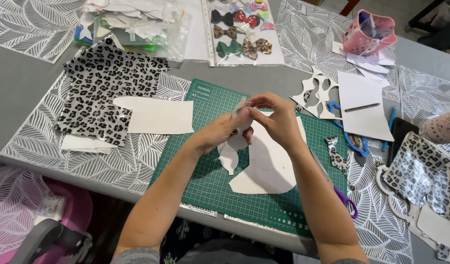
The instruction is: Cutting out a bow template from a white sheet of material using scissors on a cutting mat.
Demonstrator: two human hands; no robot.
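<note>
Both hands meet over a green cutting mat [205, 186]. My left hand [220, 131] and my right hand [276, 120] pinch and fold a small white cut-out piece [241, 111] between their fingertips. Under the hands lie a small white shaped cut-out [230, 159] and a larger white sheet [266, 168] on the mat. Purple-handled scissors [345, 199] lie at the mat's right edge, partly under my right forearm.
Leopard-print sheets [102, 90] and white backing [159, 115] lie left. Finished bows [239, 29] in a clear sleeve and a plastic bag [132, 24] sit at the back. On the right are white paper [362, 105], blue scissors [352, 139], a pink container [369, 32] and leopard scraps [418, 171].
</note>
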